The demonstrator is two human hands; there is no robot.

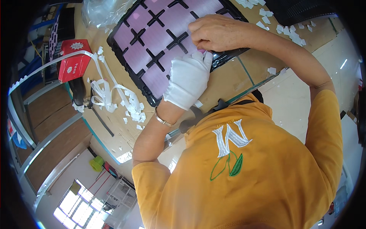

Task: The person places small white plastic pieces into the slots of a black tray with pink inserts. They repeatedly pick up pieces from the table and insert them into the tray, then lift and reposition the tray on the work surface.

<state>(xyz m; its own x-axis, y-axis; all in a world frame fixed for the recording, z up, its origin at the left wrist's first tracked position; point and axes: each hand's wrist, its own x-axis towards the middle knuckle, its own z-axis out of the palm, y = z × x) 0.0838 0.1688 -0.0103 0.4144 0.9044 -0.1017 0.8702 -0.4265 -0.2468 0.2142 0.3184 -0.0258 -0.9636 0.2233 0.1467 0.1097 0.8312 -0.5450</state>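
Well, scraps [295,37] litter the table [232,78] around the panel [164,39] (bright window [71,210] leftward).

Print noted in two places, upper left and right of centre of the frame.

1. Red box [74,59], upper left: a short row of white characters runs along the lower side face, the line tilted. White starburst mark [77,45] on the upper face; second, smaller starburst mark [69,70] on the lower face, beside the row. Any fine lettering within the starbursts too small to make out.

2. Yellow-orange shirt [274,187], right of centre: one large white embroidered capital letter [231,138], serifed, tilted, with a green leaf motif [236,165] just below it. Small line of lettering above the capital, close to the cloth's colour; illegible.
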